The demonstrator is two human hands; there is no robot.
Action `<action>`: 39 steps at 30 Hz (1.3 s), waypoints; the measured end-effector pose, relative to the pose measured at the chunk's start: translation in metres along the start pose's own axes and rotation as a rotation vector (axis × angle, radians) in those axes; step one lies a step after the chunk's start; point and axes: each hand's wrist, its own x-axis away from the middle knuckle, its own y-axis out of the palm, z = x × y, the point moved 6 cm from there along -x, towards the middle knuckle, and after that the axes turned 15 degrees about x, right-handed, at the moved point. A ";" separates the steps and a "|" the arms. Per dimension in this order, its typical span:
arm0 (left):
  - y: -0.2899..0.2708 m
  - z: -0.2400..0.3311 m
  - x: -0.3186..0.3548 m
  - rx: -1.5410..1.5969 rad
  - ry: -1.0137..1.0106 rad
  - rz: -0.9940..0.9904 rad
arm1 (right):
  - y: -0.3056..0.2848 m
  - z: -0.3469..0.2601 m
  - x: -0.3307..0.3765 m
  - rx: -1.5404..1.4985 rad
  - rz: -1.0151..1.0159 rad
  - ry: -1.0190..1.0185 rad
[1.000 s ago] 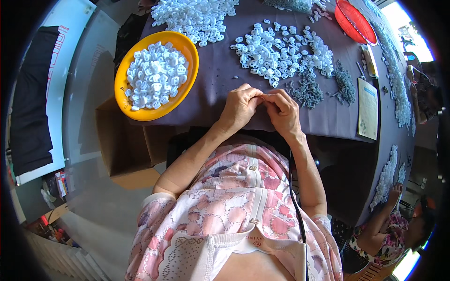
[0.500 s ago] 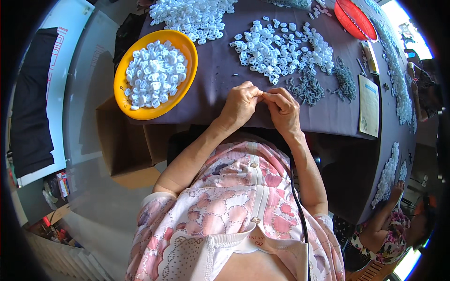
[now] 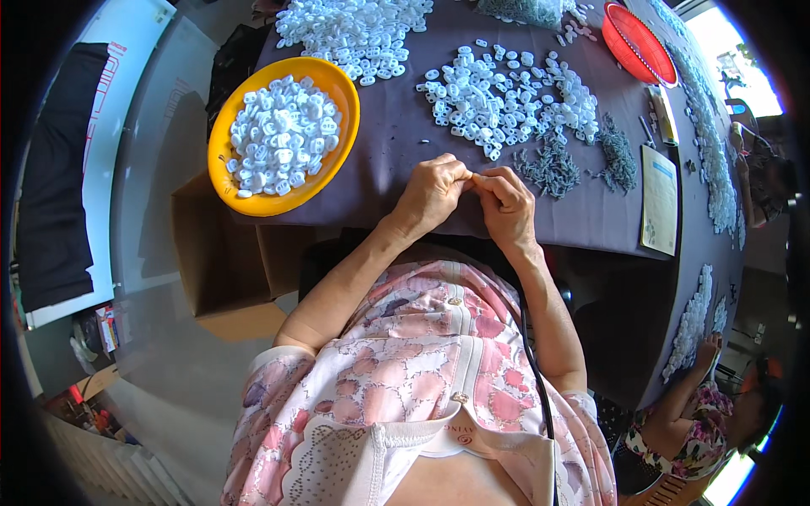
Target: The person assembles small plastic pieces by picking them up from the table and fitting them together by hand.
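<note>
My left hand (image 3: 434, 196) and my right hand (image 3: 508, 205) meet at the fingertips over the table's near edge. Both are closed in a pinch, and whatever sits between the fingers is too small and hidden to make out. Just beyond them spreads a loose pile of small white oval plastic pieces (image 3: 498, 101) with slots. Close to my right hand lies a heap of small grey parts (image 3: 550, 169), and a second grey heap (image 3: 618, 156) lies farther right. To the left, a yellow oval basin (image 3: 350, 139) holds many of the same white pieces.
A larger white heap (image 3: 354, 34) covers the far left of the dark tablecloth (image 3: 392, 110). At the far right stand a red basket (image 3: 629, 42) and a pale booklet (image 3: 659, 202). Below the table is a cardboard box (image 3: 224, 261). Another person (image 3: 696, 422) sits at lower right.
The view has shifted slightly. My hands stay pinched together in nearly the same place, with only a small change in the fingers.
</note>
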 end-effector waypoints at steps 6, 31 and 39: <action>-0.001 0.003 -0.003 0.012 -0.006 -0.002 | 0.002 0.001 0.002 0.022 0.015 -0.017; -0.003 -0.004 -0.006 0.105 -0.077 -0.017 | 0.005 0.009 0.001 -0.064 -0.038 0.104; -0.001 -0.009 -0.003 0.151 -0.172 -0.023 | 0.003 0.007 0.000 -0.083 -0.040 0.096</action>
